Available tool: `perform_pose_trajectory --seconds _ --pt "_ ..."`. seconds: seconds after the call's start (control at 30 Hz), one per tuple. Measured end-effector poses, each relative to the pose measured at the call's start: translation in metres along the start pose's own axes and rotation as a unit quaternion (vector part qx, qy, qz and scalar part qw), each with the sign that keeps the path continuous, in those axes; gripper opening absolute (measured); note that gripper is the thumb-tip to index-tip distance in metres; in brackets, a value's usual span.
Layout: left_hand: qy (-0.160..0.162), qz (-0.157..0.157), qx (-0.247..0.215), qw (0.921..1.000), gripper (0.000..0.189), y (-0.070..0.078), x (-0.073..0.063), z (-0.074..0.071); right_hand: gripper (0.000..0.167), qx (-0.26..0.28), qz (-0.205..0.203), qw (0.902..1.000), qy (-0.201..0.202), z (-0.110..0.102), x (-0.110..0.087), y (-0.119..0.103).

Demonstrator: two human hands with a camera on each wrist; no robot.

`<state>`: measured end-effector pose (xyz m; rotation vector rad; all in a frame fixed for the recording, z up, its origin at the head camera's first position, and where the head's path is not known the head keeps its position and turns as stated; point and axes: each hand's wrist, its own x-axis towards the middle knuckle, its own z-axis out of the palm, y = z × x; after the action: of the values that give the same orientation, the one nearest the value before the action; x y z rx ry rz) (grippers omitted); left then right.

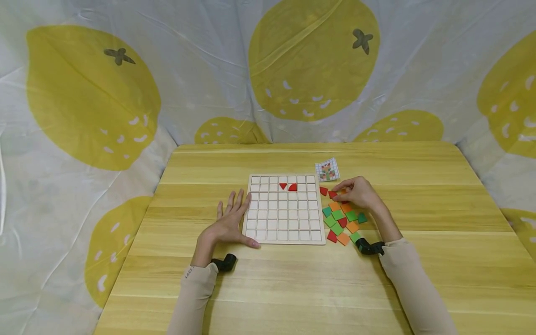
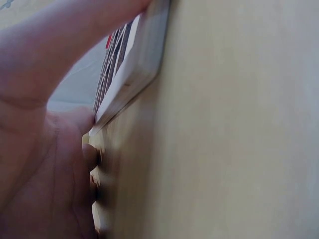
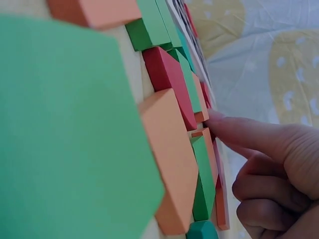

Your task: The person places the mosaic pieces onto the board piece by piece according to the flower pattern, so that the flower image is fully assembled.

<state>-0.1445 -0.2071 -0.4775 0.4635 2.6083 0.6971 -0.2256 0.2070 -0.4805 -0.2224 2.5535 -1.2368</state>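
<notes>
A square wooden grid board (image 1: 274,209) lies on the table. Two red tiles sit in its upper part: a triangle (image 1: 283,186) and one with a rounded corner (image 1: 292,187). My left hand (image 1: 228,225) rests at the board's lower left corner, fingers spread along the left edge, thumb at the front edge. In the left wrist view the thumb lies against the board's side (image 2: 134,69). To the right of the board, my right hand (image 1: 357,193) pinches a red tile (image 1: 332,194) between thumb and fingers. Its curled other fingers (image 3: 264,186) show in the right wrist view.
Loose green, orange, red and teal tiles (image 1: 337,215) lie in a cluster right of the board, below the right hand. Another red tile (image 1: 324,191) is beside the board's edge. A small pattern card (image 1: 327,170) lies behind them. A lemon-print curtain (image 1: 209,70) surrounds the table (image 1: 293,288).
</notes>
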Motion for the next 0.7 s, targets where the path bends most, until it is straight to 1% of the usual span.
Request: perform_pose_trajectory --seconds 0.2,0.33,0.43,0.53,0.6,0.7 --pt "-0.003 0.002 -0.006 1.0 0.151 0.001 -0.001 -0.001 0.026 0.003 -0.002 1.0 0.004 0.0 0.001 -0.001" --pt "-0.004 0.001 -0.008 1.0 0.151 0.001 -0.001 0.0 0.029 0.034 -0.006 0.9994 0.01 0.004 0.002 -0.008" --pt "-0.005 0.001 -0.006 1.0 0.151 0.001 0.0 0.0 0.029 0.065 -0.007 0.9978 0.01 0.013 0.004 -0.017" --pt "-0.006 0.0 -0.004 1.0 0.151 0.0 -0.001 0.0 0.027 0.073 -0.011 0.9971 0.017 0.026 0.01 -0.03" --pt "-0.007 0.0 -0.004 1.0 0.151 0.0 -0.001 0.0 0.026 0.075 -0.007 0.997 0.018 0.036 0.014 -0.041" --pt "-0.007 -0.001 -0.006 1.0 0.151 0.0 0.0 0.0 0.024 0.072 -0.012 0.997 0.026 0.05 0.023 -0.057"
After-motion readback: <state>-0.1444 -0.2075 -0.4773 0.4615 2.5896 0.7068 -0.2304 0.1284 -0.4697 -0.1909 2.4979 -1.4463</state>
